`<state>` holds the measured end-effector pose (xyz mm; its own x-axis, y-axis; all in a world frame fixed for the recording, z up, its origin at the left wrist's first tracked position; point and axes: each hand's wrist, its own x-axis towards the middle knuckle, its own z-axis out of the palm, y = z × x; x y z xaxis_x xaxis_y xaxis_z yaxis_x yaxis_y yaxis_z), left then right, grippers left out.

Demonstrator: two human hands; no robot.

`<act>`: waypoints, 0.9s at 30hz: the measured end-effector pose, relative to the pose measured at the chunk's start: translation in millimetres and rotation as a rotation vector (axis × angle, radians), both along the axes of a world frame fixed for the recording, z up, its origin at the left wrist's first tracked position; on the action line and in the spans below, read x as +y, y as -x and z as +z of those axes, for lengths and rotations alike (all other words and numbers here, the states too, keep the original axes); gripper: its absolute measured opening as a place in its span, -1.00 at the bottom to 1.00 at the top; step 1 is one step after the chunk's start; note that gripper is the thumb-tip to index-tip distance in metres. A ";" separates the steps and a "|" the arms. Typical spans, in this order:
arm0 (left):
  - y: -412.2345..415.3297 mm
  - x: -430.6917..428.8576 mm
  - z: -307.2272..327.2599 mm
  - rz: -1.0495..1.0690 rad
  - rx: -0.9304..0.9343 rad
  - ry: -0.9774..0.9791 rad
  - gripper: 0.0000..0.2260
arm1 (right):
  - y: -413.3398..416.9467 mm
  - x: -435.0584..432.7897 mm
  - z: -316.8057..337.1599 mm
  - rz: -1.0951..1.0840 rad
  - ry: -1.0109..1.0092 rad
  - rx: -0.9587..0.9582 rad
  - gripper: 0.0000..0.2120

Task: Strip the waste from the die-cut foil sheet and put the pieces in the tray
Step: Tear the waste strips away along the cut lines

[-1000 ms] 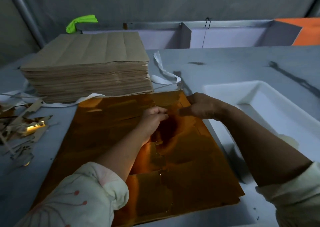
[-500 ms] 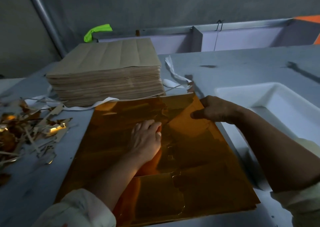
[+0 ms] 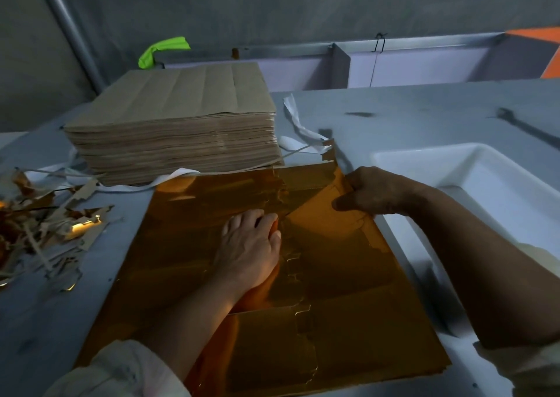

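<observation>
In the middle of the grey table [image 3: 424, 114], right in front of the person, lies the big shiny orange-gold foil sheet [image 3: 348, 305]. Most of it lies flat, and thin cut lines run down its middle. Its far right part is lifted a little off the table.

The left hand [image 3: 248, 245] presses down on the middle of the sheet, palm down, with its fingers straight and close together. The right hand [image 3: 369, 192] holds the lifted far right part. Its fingers are curled over the edge and its thumb pinches the foil. A thin ragged bit of foil [image 3: 330, 151] sticks up at the far corner, just past this hand.

The deep white plastic tray [image 3: 424, 151] sits just beside the right edge of the sheet. The right arm reaches across the tray's near corner.

Behind the sheet stands a tall stack of brown paper sheets [image 3: 181, 117], and its front edge is just beside the far edge of the foil. Long white paper strips [image 3: 303, 129] lie beside the stack and poke out from under it.

A messy heap of brown and gold scraps [image 3: 45, 229] lies on the table, well to the left of the sheet.

A bright green thing [image 3: 163, 49] sits behind the stack, but I cannot tell what it is. A grey pipe [image 3: 69, 29] runs up the wall at the back left.
</observation>
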<state>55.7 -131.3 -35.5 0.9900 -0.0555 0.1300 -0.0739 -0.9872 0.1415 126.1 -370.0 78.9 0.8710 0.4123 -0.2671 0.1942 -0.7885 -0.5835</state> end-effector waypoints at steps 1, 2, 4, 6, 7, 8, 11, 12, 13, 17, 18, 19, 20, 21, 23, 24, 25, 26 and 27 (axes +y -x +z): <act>-0.2 -0.1 -0.1 -0.002 -0.002 -0.003 -0.55 | -0.1 0.2 -0.3 -0.008 0.005 -0.001 -0.85; -0.2 -0.1 -0.1 -0.003 -0.006 -0.004 -0.55 | -0.2 0.4 -0.5 -0.019 0.006 -0.001 -0.82; 0.2 -0.1 -0.2 -0.004 -0.009 -0.003 -0.55 | -0.7 0.2 -1.1 -0.035 -0.002 -0.005 -0.77; 0.5 0.2 -0.1 -0.002 -0.009 0.004 -0.55 | -0.4 0.0 -1.1 -0.044 -0.017 -0.012 -0.78; 0.9 0.1 0.1 -0.002 -0.011 0.007 -0.56 | -0.3 0.0 -1.3 -0.050 -0.029 -0.011 -0.78; 1.2 0.1 0.4 -0.003 -0.012 0.009 -0.56 | -0.5 -0.1 -1.7 -0.054 -0.042 -0.009 -0.77; 0.8 -0.4 1.2 -0.008 -0.007 0.012 -0.55 | -1.2 0.1 -2.6 -0.053 -0.059 -0.007 -0.76; 0.8 -0.4 1.2 -0.009 -0.006 0.012 -0.55 | -1.2 0.3 -2.5 -0.050 -0.058 -0.011 -0.80; 0.8 -0.2 1.3 -0.008 -0.006 0.013 -0.55 | -1.1 0.4 -2.6 -0.047 -0.058 -0.016 -0.83; 1.8 0.0 1.5 -0.013 -0.016 0.019 -0.56 | -0.8 0.2 -2.3 -0.047 -0.043 -0.025 -0.83; 1.6 -0.2 1.6 -0.010 -0.013 0.022 -0.56 | -0.3 0.1 -1.8 -0.051 -0.039 -0.028 -0.84; 1.1 -0.5 1.5 -0.005 -0.006 0.022 -0.56 | 0.2 0.0 -1.3 -0.056 -0.038 -0.032 -0.84; 0.5 -0.7 1.3 0.002 0.003 0.021 -0.56 | 0.7 0.0 -0.8 -0.060 -0.040 -0.037 -0.84; -0.1 -1.1 1.1 0.008 0.011 0.020 -0.56 | 1.1 0.0 -0.4 -0.063 -0.042 -0.041 -0.83; -1.2 -1.3 0.8 0.013 0.020 0.019 -0.56 | 1.7 0.0 0.1 -0.067 -0.047 -0.043 -0.82; -1.5 -1.2 0.6 0.012 0.020 0.018 -0.56 | 2.0 0.1 0.4 -0.067 -0.049 -0.039 -0.82; -1.5 -1.1 0.2 0.012 0.019 0.018 -0.56 | 2.4 0.3 0.8 -0.066 -0.048 -0.034 -0.83; -1.4 -1.0 0.0 0.012 0.018 0.017 -0.56 | 2.7 0.4 1.3 -0.064 -0.050 -0.028 -0.83; -1.3 -0.9 -0.2 0.014 0.019 0.017 -0.56 | 3.0 0.4 1.7 -0.063 -0.053 -0.024 -0.84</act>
<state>57.1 -132.2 -35.7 0.9929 -0.0398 0.1124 -0.0576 -0.9855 0.1594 123.1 -369.5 80.6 0.9018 0.3690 -0.2248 0.1595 -0.7679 -0.6205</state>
